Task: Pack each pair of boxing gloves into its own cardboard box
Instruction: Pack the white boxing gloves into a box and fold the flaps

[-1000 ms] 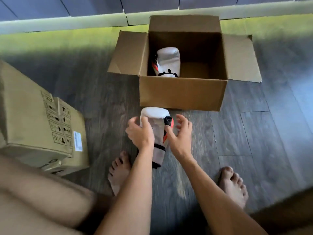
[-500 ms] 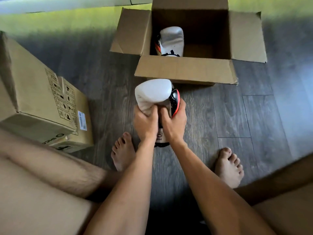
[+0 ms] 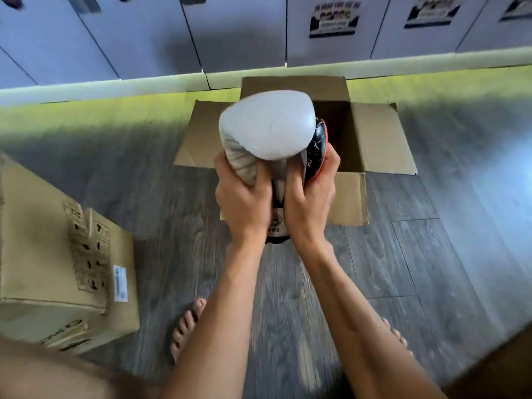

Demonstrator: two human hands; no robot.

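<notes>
A white boxing glove (image 3: 267,128) with a black and red thumb side is held upright, padded end up, in front of the open cardboard box (image 3: 377,139). My left hand (image 3: 244,197) grips its left side and my right hand (image 3: 309,197) grips its right side, around the wrist part. The glove hides most of the box's inside, so the other glove seen earlier in it is out of sight.
A second, closed cardboard box (image 3: 51,254) lies on the wooden floor at the left. My bare feet (image 3: 187,326) are below the hands. A wall of grey locker doors (image 3: 144,33) runs behind the open box.
Both hands closed round the glove and lifted it from the floor up in front of the open box. The view tilted upward.
</notes>
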